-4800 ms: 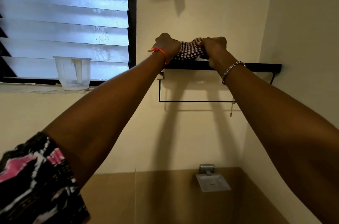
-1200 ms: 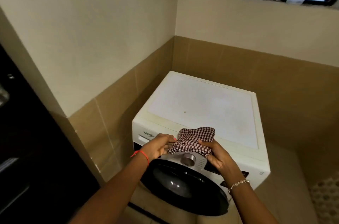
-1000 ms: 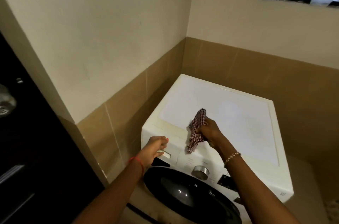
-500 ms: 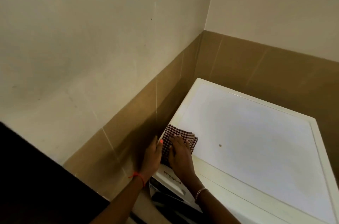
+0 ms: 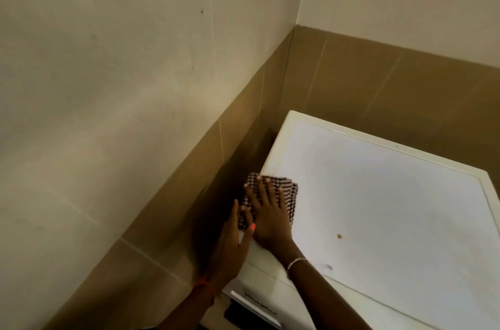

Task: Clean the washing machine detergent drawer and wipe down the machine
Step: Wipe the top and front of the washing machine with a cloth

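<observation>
Pressing flat: right hand (image 5: 266, 217) palm down, fingers straight and spread, on the checkered cloth (image 5: 286, 189) at the front-left corner of the washing machine top (image 5: 378, 208). Left hand (image 5: 230, 246) also open, fingers straight along the machine's left edge, thumb touching the cloth's near edge. One second ago the cloth dangled from a right-hand pinch; now it lies folded and flat.

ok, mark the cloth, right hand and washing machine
cloth (image 5: 290, 194): head view, checked fold at its right edge.
right hand (image 5: 267, 217): head view, back of the hand.
washing machine (image 5: 392, 208): head view, bare white top.
</observation>
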### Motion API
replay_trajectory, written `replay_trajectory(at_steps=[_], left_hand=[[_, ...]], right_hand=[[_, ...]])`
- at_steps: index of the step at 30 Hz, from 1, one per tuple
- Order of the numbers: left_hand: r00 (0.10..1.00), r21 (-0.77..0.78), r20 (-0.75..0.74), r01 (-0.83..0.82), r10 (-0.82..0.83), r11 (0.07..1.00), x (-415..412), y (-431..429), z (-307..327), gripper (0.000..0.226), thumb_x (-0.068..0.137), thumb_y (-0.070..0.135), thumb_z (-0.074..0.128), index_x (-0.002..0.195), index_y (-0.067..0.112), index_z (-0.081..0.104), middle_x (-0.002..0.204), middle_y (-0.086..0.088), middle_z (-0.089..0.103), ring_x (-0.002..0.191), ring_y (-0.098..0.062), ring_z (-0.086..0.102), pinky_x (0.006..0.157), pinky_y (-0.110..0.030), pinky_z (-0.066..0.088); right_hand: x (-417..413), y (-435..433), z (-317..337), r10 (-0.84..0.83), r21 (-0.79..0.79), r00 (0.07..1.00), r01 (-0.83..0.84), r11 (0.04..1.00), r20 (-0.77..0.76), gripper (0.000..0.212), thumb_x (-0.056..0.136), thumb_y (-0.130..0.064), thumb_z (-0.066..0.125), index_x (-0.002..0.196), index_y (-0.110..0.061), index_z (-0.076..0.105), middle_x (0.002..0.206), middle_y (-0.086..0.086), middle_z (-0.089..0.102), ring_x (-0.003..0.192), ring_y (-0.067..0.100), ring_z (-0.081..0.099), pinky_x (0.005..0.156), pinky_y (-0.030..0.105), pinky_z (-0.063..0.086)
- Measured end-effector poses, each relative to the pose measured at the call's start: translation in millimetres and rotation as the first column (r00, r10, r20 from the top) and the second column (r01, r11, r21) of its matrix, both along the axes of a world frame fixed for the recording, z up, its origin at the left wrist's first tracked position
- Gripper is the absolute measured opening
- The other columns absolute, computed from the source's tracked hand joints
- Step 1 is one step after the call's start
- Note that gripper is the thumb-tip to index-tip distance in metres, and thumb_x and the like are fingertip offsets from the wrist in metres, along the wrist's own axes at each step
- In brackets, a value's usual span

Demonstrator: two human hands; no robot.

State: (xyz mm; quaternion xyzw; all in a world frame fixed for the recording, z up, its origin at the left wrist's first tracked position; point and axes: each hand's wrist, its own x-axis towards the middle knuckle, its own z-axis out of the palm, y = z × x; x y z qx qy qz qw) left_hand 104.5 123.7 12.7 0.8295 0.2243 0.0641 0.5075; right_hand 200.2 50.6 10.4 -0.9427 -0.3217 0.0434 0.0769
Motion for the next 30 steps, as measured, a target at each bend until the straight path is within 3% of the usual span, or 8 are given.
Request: replay_trajectory(at_steps=[4, 9, 13, 15, 19, 22, 26, 30], left_hand=[[0.959, 0.393, -0.122, 0.284, -0.256, 0.875, 28, -1, -4, 0.093, 0.063, 0.084, -0.016, 0.134, 0.023, -0.023, 0.147, 0.007, -0.023, 0.14, -0.008, -0.018, 0.11, -0.019, -0.015], [0.954, 0.36, -0.087, 0.3, -0.288, 0.883, 65, -2, 8, 0.102, 0.054, 0.088, -0.017, 0.131, 0.022, -0.026, 0.141, 0.009, -0.028, 0.133, -0.006, -0.023, 0.11, -0.022, -0.014], [0.986, 0.412, -0.06, 0.164, -0.153, 0.896, 90, -7, -3, 0.101, 0.073, 0.081, -0.004, 0.143, 0.008, -0.001, 0.151, -0.004, 0.001, 0.141, -0.02, 0.013, 0.114, -0.03, 0.011], [0.983, 0.463, -0.091, 0.183, -0.159, 0.867, 101, -6, -10, 0.085, 0.09, 0.066, 0.01, 0.142, 0.001, 0.026, 0.146, -0.013, 0.032, 0.129, -0.029, 0.043, 0.107, -0.033, 0.03], [0.975, 0.549, -0.167, 0.217, -0.149, 0.807, 114, -8, -6, 0.079, 0.091, 0.063, 0.01, 0.137, 0.003, 0.034, 0.136, -0.012, 0.051, 0.121, -0.025, 0.053, 0.103, -0.029, 0.033], [0.969, 0.568, -0.192, 0.238, -0.155, 0.788, 134, -5, -3, 0.084, 0.089, 0.066, 0.01, 0.141, 0.002, 0.028, 0.136, -0.013, 0.051, 0.12, -0.025, 0.054, 0.098, -0.033, 0.034], [0.969, 0.537, -0.17, 0.244, -0.179, 0.808, 162, -1, -9, 0.089, 0.085, 0.071, 0.009, 0.147, 0.008, 0.0, 0.137, -0.013, 0.049, 0.126, -0.025, 0.048, 0.105, -0.029, 0.029], [0.97, 0.549, -0.199, 0.229, -0.141, 0.804, 181, 0, -8, 0.099, 0.079, 0.078, 0.007, 0.146, 0.005, 0.0, 0.136, -0.016, 0.05, 0.124, -0.025, 0.049, 0.099, -0.031, 0.034]], right_hand=[[25, -29, -5, -0.181, 0.039, 0.982, 0.179, 0.983, 0.054, 0.058, 0.094, -0.051, 0.021, 0.142, -0.023, 0.036, 0.148, 0.013, 0.036, 0.139, 0.031, 0.029, 0.11, 0.047, 0.01], [22, -42, -4, 0.033, 0.038, 0.992, -0.038, 0.999, 0.123, 0.06, 0.089, -0.048, 0.031, 0.143, -0.022, 0.029, 0.147, 0.008, 0.038, 0.137, 0.031, 0.029, 0.106, 0.051, 0.018], [73, -23, -6, 0.22, 0.008, 0.969, -0.222, 0.975, 0.115, 0.056, 0.097, -0.048, 0.013, 0.147, -0.025, 0.02, 0.153, 0.001, 0.026, 0.142, 0.026, 0.018, 0.111, 0.049, 0.013], [108, -14, -5, 0.179, 0.014, 0.981, -0.18, 0.984, 0.068, 0.066, 0.091, -0.057, -0.005, 0.148, -0.027, 0.014, 0.155, -0.002, 0.017, 0.143, 0.024, 0.004, 0.117, 0.049, 0.001], [155, -26, -5, -0.024, 0.089, 0.997, 0.017, 0.996, 0.079, 0.072, 0.088, -0.06, 0.001, 0.148, -0.025, 0.015, 0.156, -0.002, 0.014, 0.145, 0.023, 0.003, 0.114, 0.042, -0.006], [158, -29, -6, -0.075, 0.095, 0.99, 0.064, 0.993, 0.118, 0.069, 0.092, -0.057, 0.001, 0.147, -0.022, 0.023, 0.153, -0.002, 0.024, 0.144, 0.022, 0.014, 0.115, 0.043, 0.001], [169, -23, -6, 0.213, 0.053, 0.962, -0.225, 0.973, 0.17, 0.061, 0.097, -0.049, 0.005, 0.144, -0.02, 0.03, 0.149, -0.001, 0.034, 0.14, 0.021, 0.021, 0.111, 0.045, 0.007], [218, 1, 0, 0.329, 0.022, 0.939, -0.333, 0.943, 0.1, 0.063, 0.092, -0.052, 0.004, 0.146, -0.027, 0.024, 0.154, -0.006, 0.021, 0.144, 0.018, 0.009, 0.115, 0.044, -0.006]])
